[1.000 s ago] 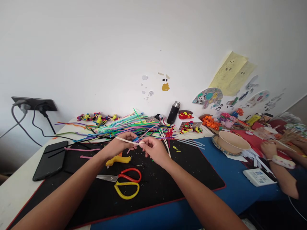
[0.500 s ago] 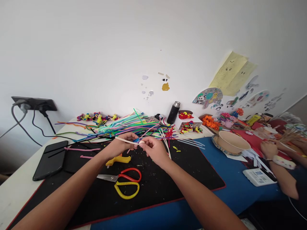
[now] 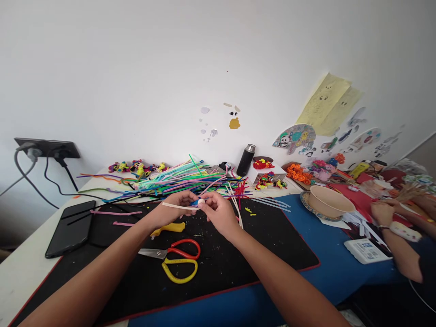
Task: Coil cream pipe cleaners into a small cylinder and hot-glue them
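Over the black mat (image 3: 235, 268), my two hands meet at a small blue fuzzy piece (image 3: 195, 203) with a cream pipe cleaner (image 3: 173, 206) by it. My left hand (image 3: 172, 204) is closed around the blue piece, its fingers curled. The thumb and fingers of my right hand (image 3: 218, 212) pinch the cream pipe cleaner where it bends into a pale rounded end. Its free end sticks out to the left across my left hand. Below lie scissors (image 3: 165, 256) with one red and one yellow handle, and a yellow-handled tool (image 3: 172, 228).
A heap of coloured pipe cleaners (image 3: 170, 179) lies behind my hands. A black phone (image 3: 71, 229) is at left, a black flask (image 3: 245, 161) by the wall. At right are a beige bowl (image 3: 332, 204), a white box (image 3: 367, 251) and another person's hand (image 3: 381, 212).
The cream pipe cleaner's free end has tipped slightly lower, and its pale rounded end shows more plainly. My left fingers have curled in closer to my right hand.
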`<state>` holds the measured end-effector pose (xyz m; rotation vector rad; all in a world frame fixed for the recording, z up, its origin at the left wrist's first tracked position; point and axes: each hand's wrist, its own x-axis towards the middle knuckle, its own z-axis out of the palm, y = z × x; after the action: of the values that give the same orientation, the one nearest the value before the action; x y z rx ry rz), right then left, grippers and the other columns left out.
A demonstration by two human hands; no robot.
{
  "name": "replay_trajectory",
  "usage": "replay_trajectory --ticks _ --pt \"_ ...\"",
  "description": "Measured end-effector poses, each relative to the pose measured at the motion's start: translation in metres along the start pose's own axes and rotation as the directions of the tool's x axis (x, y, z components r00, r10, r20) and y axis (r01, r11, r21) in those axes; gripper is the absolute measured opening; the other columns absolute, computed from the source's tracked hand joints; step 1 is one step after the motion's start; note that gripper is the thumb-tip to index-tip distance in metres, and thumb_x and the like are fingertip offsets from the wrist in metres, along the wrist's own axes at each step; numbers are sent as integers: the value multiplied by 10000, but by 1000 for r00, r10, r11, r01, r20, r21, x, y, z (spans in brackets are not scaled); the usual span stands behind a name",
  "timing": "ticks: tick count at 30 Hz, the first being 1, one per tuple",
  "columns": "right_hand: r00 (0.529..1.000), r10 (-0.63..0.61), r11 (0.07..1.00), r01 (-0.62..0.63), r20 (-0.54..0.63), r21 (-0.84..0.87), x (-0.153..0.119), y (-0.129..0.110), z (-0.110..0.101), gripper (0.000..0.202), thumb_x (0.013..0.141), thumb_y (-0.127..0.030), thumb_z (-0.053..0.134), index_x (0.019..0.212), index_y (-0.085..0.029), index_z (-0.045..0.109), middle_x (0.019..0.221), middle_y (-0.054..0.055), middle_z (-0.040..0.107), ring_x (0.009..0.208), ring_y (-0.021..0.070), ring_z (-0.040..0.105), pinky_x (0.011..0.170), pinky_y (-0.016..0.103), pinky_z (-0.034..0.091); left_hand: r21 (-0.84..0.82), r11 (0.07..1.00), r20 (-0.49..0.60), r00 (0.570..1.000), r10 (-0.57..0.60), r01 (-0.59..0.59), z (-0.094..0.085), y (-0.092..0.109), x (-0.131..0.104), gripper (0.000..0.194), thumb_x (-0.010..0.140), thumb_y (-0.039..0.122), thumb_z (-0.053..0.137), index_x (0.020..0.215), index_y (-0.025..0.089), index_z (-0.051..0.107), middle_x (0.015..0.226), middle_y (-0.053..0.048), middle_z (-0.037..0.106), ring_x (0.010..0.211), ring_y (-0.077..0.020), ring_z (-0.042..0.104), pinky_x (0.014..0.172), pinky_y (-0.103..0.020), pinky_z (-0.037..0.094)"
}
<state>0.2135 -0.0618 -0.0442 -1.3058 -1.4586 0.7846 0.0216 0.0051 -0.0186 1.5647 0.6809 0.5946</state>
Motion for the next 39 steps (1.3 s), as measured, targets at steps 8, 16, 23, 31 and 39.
replay_trajectory --ticks 8,16,23,31,39 --pt "1000 6 999 -6 9 36 -1 0 1 197 923 -401 707 1033 -246 657 734 -51 593 510 112 570 505 238 441 67 998 -24 999 21 -19 0 1 -2 343 724 358 831 970 196 656 800 15 650 715 -160 596 661 -278 466" --pt "999 36 992 -39 24 119 -2 0 0 198 940 -399 660 1018 -219 685 736 -32 627 478 105 580 470 228 447 190 981 -44 998 46 -37 0 7 -4 252 731 303 777 945 209 683 741 23 653 670 -165 581 625 -276 457" --pt "996 90 982 -91 14 165 -2 -5 -1 233 903 -418 661 989 -202 688 741 -23 624 461 97 557 382 200 369 191 980 -28 998 57 -50 2 4 -4 269 740 313 769 970 211 675 769 18 646 700 -172 572 640 -277 445" --pt "986 153 953 -167 73 252 0 2 1 346 865 -514 697 990 -193 665 711 -41 613 413 84 525 342 192 329 135 988 -1 997 82 -81 0 -8 -1 273 764 311 795 978 195 671 836 -7 690 736 -172 589 649 -270 437" --pt "978 188 915 -208 92 346 -1 10 5 437 825 -594 760 961 -192 655 670 -51 621 404 85 542 336 186 320 212 973 -1 996 90 -88 2 -8 -2 263 784 354 774 964 192 672 811 -8 708 709 -175 610 637 -268 456"
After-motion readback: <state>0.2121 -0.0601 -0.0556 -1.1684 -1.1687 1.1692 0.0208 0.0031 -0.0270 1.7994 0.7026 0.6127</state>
